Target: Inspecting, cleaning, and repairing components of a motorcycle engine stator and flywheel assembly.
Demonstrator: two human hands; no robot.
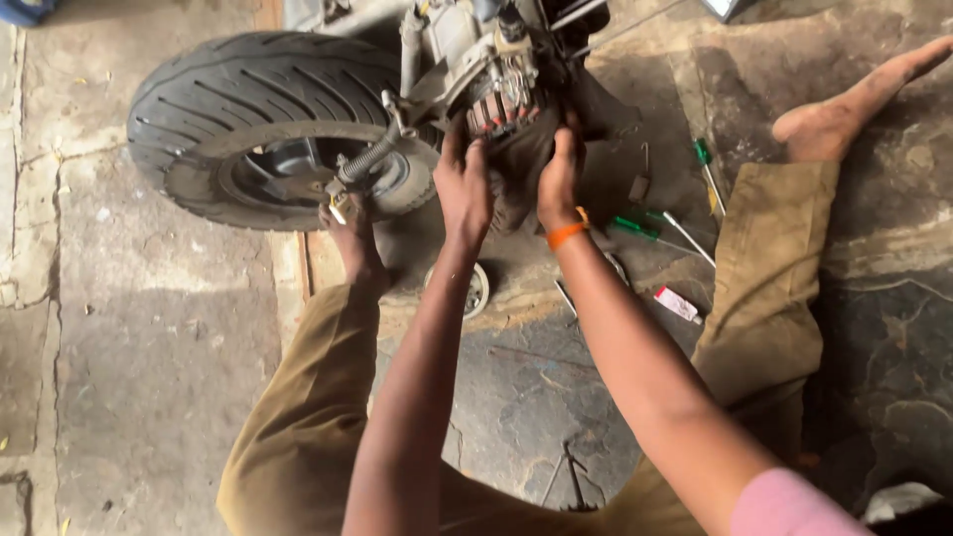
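Far left: cracked concrete floor [149, 347], bare and stained. Next, a scooter wheel [263, 124] lying across the top of the view, black tyre around a dark rim, with a coiled spring [369, 159] at its right edge. Below the spring, a bare foot [352, 238] braced against the wheel, khaki trouser leg behind it.

Then the left hand [465, 189], fingers up and closed around the left side of a dark, greasy cover [516, 164]. Directly above, touching, the engine [486, 69] with its ring of copper windings (partly hidden by the fingers). Long axis of the cover roughly upright in the view, between both palms.

Right hand [558, 179] clasping the cover's right side, orange band [567, 234] on the wrist. Both hands level, neither nearer; the cover straight ahead, away from the body.

Further right on the floor: green-handled screwdrivers [645, 228], a small white tube [677, 304], and the other bare foot [844, 114].
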